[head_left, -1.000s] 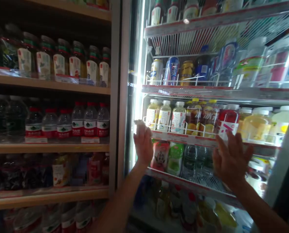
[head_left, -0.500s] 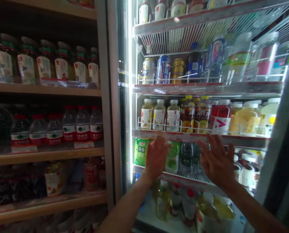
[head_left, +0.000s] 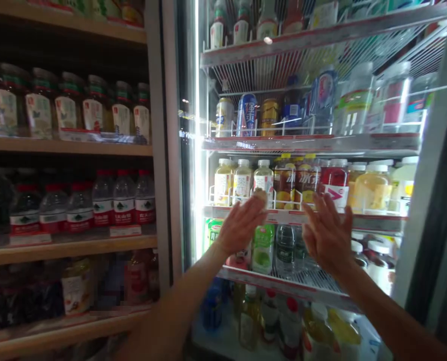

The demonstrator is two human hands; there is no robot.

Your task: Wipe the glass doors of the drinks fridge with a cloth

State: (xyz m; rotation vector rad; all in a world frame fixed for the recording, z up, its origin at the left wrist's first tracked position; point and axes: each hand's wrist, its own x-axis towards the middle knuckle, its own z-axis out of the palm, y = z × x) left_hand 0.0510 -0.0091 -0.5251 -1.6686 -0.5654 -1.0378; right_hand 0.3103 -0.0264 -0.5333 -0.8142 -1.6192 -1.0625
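My left hand (head_left: 242,225) and right hand (head_left: 326,233) are both raised in front of the lit drinks cooler, open and gripping nothing, fingers spread and palms facing away from me. They are at or very near the glass door (head_left: 186,150), but from this view I cannot tell whether my palms are touching it.

Beyond the glass, my left fingertips (head_left: 260,196) overlap a white-labelled bottled tea (head_left: 263,180) in a row of three. Just under both hands' fingertips runs a shelf edge with a red price strip (head_left: 302,216). Below that strip and between my hands stand a green-labelled bottle (head_left: 263,248) and clear water bottles (head_left: 285,248). Above my right hand are iced tea bottles (head_left: 306,183) and a red drink bottle (head_left: 334,178), and one shelf higher is a row of cans (head_left: 246,115).

Left of my left hand, past a grey door post (head_left: 155,150), wooden shelves hold red-capped water bottles (head_left: 124,198). Above those are green-capped bottles with white labels (head_left: 65,113).
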